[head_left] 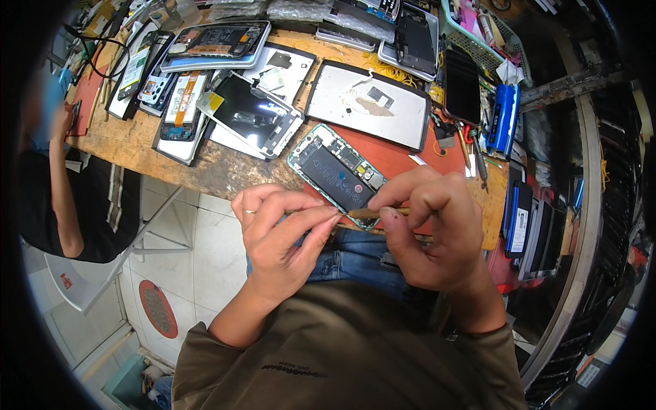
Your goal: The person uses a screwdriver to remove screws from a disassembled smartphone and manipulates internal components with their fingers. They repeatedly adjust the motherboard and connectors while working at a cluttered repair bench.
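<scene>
An opened smartphone [331,176] with a pale green frame lies slanted near the bench's front edge, its black battery and circuit board bare. Over its lower end, my right hand [441,229] pinches a thin brown rod-shaped tool [362,214] between thumb and fingers. The tool points left, toward my left hand [280,229]. There, thumb and index finger are pressed together at the tool's tip; anything between them is too small to name. A ring sits on one left finger. Beneath the phone is a red mat [444,160].
Opened phones and a loose screen [253,113] crowd the bench's left. A white-lined tray [369,102] lies behind the phone. At right are a black phone [462,85], a blue cylinder [504,119] and screwdrivers. Another person's arm [63,191] shows at far left.
</scene>
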Available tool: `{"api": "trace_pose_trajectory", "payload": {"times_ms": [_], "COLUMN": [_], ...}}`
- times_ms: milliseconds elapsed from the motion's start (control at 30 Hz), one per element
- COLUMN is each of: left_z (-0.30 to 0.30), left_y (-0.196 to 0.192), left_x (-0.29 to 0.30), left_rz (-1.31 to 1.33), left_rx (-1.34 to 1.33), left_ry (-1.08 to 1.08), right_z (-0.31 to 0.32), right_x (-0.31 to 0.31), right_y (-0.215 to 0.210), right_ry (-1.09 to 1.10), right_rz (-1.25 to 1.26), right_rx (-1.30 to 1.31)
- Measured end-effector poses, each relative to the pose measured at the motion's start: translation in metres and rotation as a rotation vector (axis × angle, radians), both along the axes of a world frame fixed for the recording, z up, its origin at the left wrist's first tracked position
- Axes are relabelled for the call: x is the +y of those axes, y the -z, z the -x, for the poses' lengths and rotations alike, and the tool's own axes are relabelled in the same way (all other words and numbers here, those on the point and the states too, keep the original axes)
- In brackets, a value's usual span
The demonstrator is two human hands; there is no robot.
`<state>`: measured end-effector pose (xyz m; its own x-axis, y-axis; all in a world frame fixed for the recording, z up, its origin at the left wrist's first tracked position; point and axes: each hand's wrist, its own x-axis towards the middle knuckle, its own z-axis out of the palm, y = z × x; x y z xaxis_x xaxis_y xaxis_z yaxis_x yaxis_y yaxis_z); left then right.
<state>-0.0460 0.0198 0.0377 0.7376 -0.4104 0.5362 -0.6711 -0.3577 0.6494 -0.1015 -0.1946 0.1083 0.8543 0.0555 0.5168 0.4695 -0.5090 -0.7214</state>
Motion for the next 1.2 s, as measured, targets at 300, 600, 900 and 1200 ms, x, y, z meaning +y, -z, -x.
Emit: {"api": "trace_pose_trajectory", "payload": {"times_ms": [300, 600, 900, 1200], "left_z": [-0.001, -0.003, -0.003, -0.004], "left_y": [0.003, 0.007, 0.017, 0.021], "left_x": [0.000, 0.003, 0.001, 0.000], "left_rz": [-0.010, -0.048, -0.070, -0.088], "left_rx": [-0.024, 0.001, 0.034, 0.044], "left_ry": [-0.002, -0.003, 0.026, 0.020], "right_z": [0.000, 0.006, 0.014, 0.017], "right_x": [-0.001, -0.015, -0.027, -0.029], "right_y": [-0.005, 0.005, 0.016, 0.020], "right_ry": [-0.022, 0.007, 0.005, 0.008], "right_rz": [0.089, 0.081, 0.237, 0.240], "right_rx": [0.059, 0.034, 0.140, 0.153]}}
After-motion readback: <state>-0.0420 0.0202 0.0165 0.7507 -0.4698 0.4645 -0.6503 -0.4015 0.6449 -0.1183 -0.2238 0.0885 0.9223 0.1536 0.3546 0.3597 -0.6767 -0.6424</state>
